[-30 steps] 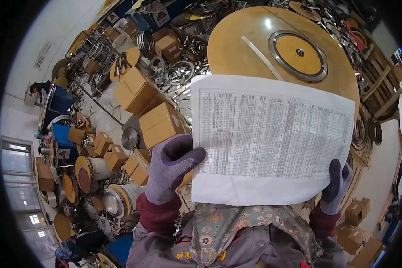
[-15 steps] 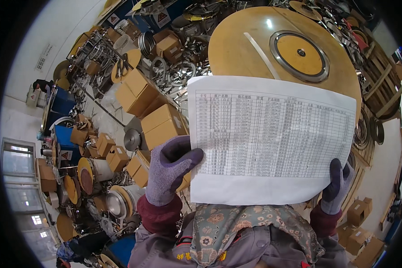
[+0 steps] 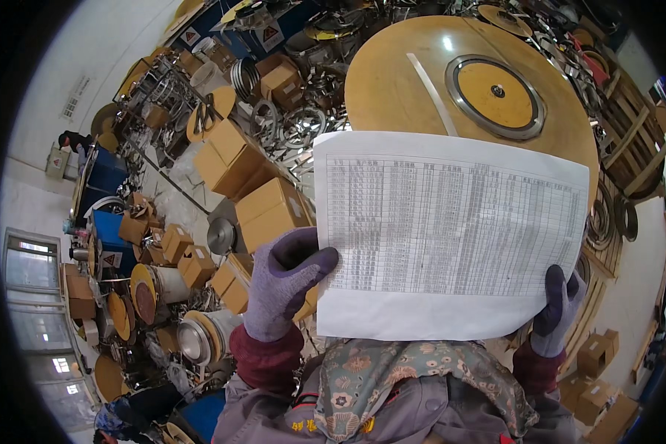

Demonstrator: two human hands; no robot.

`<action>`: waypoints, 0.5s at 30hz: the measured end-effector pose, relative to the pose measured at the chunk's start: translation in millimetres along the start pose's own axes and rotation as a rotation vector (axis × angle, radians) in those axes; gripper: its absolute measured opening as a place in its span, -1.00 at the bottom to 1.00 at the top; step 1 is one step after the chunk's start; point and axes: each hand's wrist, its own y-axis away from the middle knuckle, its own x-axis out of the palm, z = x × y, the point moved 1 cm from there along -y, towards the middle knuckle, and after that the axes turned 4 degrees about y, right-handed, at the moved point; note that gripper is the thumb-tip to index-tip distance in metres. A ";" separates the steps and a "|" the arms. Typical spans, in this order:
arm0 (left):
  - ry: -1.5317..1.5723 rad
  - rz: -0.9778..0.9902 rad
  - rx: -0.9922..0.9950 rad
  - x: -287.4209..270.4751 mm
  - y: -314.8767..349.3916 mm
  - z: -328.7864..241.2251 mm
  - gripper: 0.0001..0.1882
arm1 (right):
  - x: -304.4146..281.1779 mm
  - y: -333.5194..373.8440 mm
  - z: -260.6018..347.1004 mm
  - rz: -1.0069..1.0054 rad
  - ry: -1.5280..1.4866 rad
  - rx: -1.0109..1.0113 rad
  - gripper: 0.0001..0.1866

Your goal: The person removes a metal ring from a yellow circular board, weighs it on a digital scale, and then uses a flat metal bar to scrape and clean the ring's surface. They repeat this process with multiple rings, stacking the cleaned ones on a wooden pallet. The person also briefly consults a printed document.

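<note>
A white sheet of paper (image 3: 422, 311) printed with a dense table is held up in front of my chest. My left hand (image 3: 281, 285), in a grey and purple work glove, pinches its left edge with the thumb on the front. At the lower right edge my right hand (image 3: 559, 307), gloved alike, grips the sheet, its thumb over the printed side. The fingers behind the paper are hidden. Beyond the sheet's top edge lies a large round tan turntable (image 3: 392, 89) with a metal ring (image 3: 536, 122) on it and a pale strip (image 3: 429, 89) beside the ring.
Cardboard boxes (image 3: 270, 211) stand left of the paper, among heaps of metal rings and strips (image 3: 303, 126). A wooden pallet (image 3: 633, 140) leans at the far right. More boxes (image 3: 596, 351) sit at lower right. Another person's dark sleeve (image 3: 144, 403) shows at lower left.
The sheet's top edge has dipped slightly, and the surroundings have shifted a little in view. Both hands keep their hold on the paper.
</note>
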 end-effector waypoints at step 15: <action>0.009 -0.058 0.000 4.0 3.8 3.9 -0.67 | 4.8 -6.4 3.8 0.067 -0.054 -0.019 -0.65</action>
